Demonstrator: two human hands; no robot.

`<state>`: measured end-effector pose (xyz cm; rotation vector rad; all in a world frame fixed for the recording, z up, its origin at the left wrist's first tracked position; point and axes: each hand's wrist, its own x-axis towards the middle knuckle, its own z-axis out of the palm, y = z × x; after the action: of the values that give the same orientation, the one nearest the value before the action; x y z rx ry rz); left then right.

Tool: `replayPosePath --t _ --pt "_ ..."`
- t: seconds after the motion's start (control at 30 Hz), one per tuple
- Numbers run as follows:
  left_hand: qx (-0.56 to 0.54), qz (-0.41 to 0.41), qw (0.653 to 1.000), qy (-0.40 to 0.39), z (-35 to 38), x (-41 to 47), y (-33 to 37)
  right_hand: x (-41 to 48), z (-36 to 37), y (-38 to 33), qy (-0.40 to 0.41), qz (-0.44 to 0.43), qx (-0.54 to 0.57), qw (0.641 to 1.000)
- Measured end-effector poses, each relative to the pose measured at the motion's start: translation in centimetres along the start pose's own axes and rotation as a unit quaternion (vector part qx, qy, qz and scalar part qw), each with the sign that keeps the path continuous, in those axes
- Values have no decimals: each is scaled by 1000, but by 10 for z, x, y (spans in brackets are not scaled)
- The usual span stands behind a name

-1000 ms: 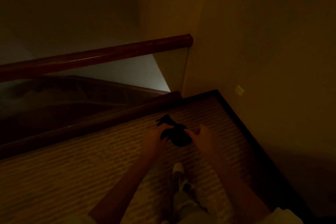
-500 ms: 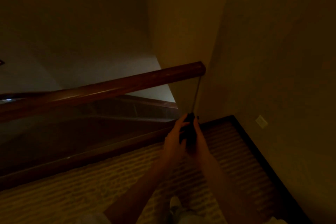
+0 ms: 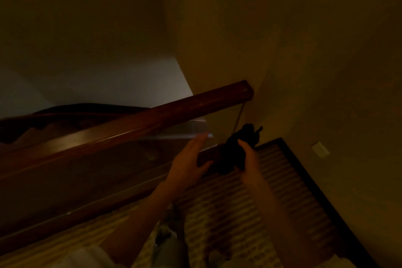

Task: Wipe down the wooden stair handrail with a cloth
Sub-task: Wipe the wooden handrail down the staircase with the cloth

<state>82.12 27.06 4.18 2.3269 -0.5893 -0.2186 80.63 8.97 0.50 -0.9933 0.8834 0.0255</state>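
A: Well, where was the cloth (image 3: 229,154)?
B: Bunched in the right hand (image 3: 248,159), with the grip curled round it. It sat below the wall end of the rail (image 3: 152,119), not touching it.
A: And the left hand (image 3: 187,163)?
B: Just beside the cloth, fingers straight, holding nothing I could see, though its thumb was too dark to judge. Striped carpet (image 3: 272,202) lay beneath.

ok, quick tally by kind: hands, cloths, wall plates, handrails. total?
hands: 2, left hand and right hand
cloths: 1, dark cloth, gripped by the right hand
wall plates: 1, wall plate
handrails: 1, wooden handrail; the dark curve behind it is too dim to call
total: 5
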Motion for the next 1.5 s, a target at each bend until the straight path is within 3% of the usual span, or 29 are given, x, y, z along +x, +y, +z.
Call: replayPosePath --t 0.23,0.43,0.6,0.7,0.8,0.9,1.03,1.3,1.5 --pt "100 2 995 -10 -55 125 -79 32 70 -37 119 -161 -47 979" --pt "109 1 991 -75 -66 187 -112 59 120 -46 228 -297 -91 923" --pt "92 -39 988 -119 -59 213 -125 91 139 -56 298 -313 -304 849" --pt "87 -48 988 -119 -55 229 -131 118 155 -63 288 -344 -432 782" --pt "82 -59 988 -115 -50 238 -135 151 167 -53 228 -391 -530 718" --pt "69 -60 989 -118 -44 242 -143 172 179 -26 180 -366 -593 694" --pt "70 -118 978 -156 -38 244 -153 200 170 -17 215 -404 -609 648" --pt "111 -127 973 -157 -34 244 -152 273 96 -110 265 -356 -584 680" --pt "129 -143 964 -184 -36 248 -147 256 118 -80 281 -342 -553 706"
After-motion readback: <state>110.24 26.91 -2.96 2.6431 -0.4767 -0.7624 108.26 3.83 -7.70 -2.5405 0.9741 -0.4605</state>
